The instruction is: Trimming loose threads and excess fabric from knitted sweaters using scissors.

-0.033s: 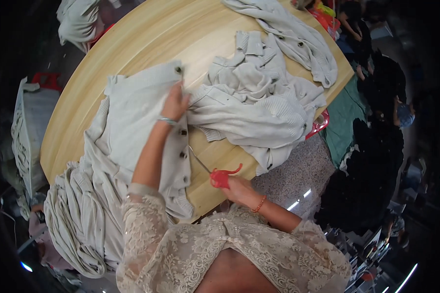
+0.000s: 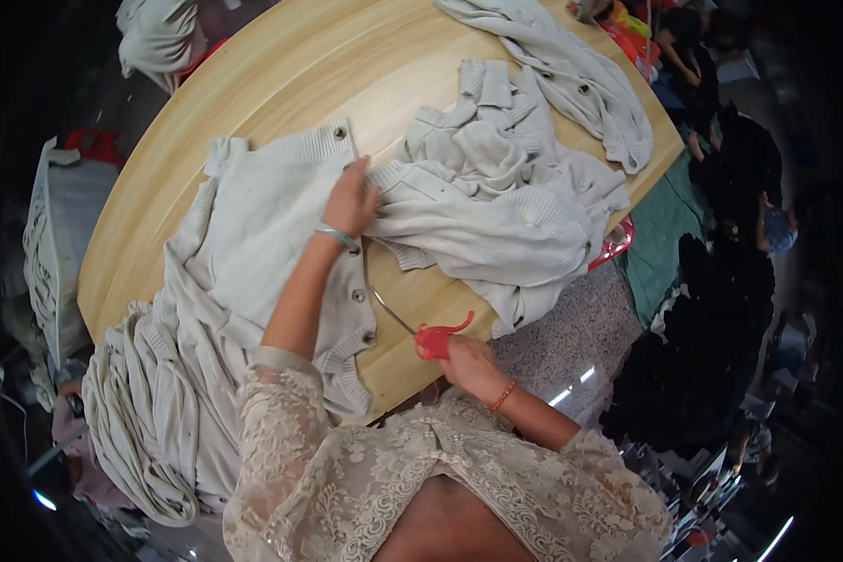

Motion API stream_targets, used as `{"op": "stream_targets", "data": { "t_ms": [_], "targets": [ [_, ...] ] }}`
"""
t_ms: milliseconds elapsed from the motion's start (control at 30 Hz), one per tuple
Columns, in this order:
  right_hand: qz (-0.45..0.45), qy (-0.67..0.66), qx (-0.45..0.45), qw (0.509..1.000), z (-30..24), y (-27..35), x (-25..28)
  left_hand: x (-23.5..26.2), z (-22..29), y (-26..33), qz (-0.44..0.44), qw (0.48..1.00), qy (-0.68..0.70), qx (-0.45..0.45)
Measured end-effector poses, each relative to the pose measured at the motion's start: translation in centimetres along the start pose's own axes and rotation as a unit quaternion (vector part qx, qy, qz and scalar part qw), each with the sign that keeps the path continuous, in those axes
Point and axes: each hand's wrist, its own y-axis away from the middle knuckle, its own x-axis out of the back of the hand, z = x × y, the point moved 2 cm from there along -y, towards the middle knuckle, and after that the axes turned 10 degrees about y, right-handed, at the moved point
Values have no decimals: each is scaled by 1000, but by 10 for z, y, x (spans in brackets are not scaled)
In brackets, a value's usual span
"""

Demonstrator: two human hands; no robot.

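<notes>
A cream knitted cardigan (image 2: 262, 234) lies spread on the round wooden table (image 2: 281, 75), its buttoned edge running down the middle. My left hand (image 2: 349, 199) lies on that edge near the top, fingers curled on the knit. My right hand (image 2: 468, 363) is at the table's near edge and holds red-handled scissors (image 2: 433, 339). Their thin metal blades (image 2: 391, 312) point up and left toward the cardigan's buttons.
A heap of similar cream cardigans (image 2: 506, 206) lies right of my left hand, and another (image 2: 571, 75) at the far side. More knitwear (image 2: 140, 412) hangs over the table's left edge. A red basket (image 2: 613, 248), dark clothes (image 2: 721, 300) and a person (image 2: 684, 56) are at the right.
</notes>
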Motion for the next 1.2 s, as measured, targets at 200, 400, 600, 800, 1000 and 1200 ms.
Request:
{"op": "stream_targets", "data": {
  "t_ms": [200, 400, 600, 800, 1000, 1200],
  "targets": [
    [122, 188, -65, 972, 38, 26, 34, -7, 22, 74, 63, 993, -47, -88],
    [222, 12, -4, 975, 22, 6, 53, -22, 12, 164, -90, 982, -167, 5],
    [122, -17, -35, 992, 17, 0, 37, -22, 20, 178, -78, 994, -67, 21],
    [52, 44, 53, 996, 6, 1, 31, -9, 11, 161, 96, 994, 7, -54],
    [-6, 81, -13, 997, -12, -6, 23, -14, -7, 155, 134, 989, 0, -66],
    [-24, 133, 12, 991, -24, -34, 37, -19, -4, 155, 135, 988, 12, -75]
  ]
}}
